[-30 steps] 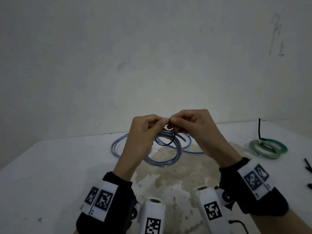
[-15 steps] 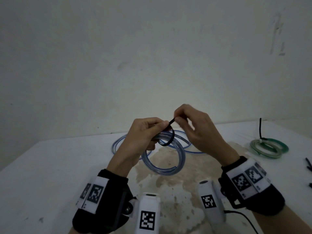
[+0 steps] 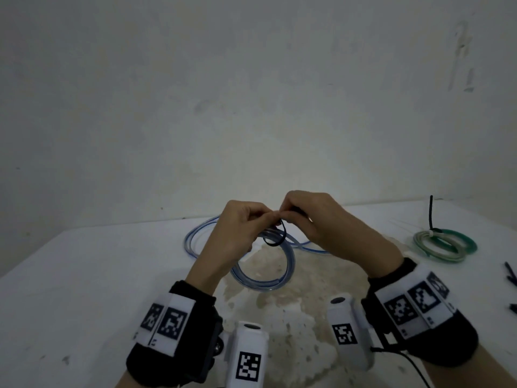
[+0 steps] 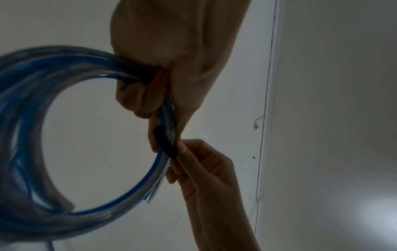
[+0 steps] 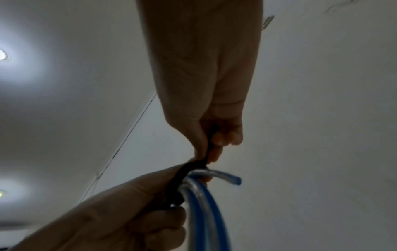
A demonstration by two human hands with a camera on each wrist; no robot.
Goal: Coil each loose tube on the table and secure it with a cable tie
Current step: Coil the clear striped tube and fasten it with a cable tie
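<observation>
A clear tube with a blue stripe is wound into a coil (image 3: 263,273) (image 4: 71,169) (image 5: 204,212) held above the white table (image 3: 84,275). My left hand (image 3: 237,231) (image 4: 163,95) grips the coil's top, with a black cable tie (image 3: 275,238) (image 4: 166,145) (image 5: 189,175) looped around the strands there. My right hand (image 3: 310,219) (image 5: 212,146) pinches the tie's tail just beside the left fingers. The tube's cut end (image 5: 232,180) sticks out past the tie.
Another loose blue-striped tube (image 3: 201,233) lies on the table behind the hands. A green and pale tube coil (image 3: 444,245), tied with an upright black tie (image 3: 432,212), sits at the right. Spare black ties (image 3: 510,275) lie at the right edge. A wall stands behind.
My right hand, which had lifted the tie's tail up and right, has come back down against the left fingers. The tie's loop around the coil looks smaller.
</observation>
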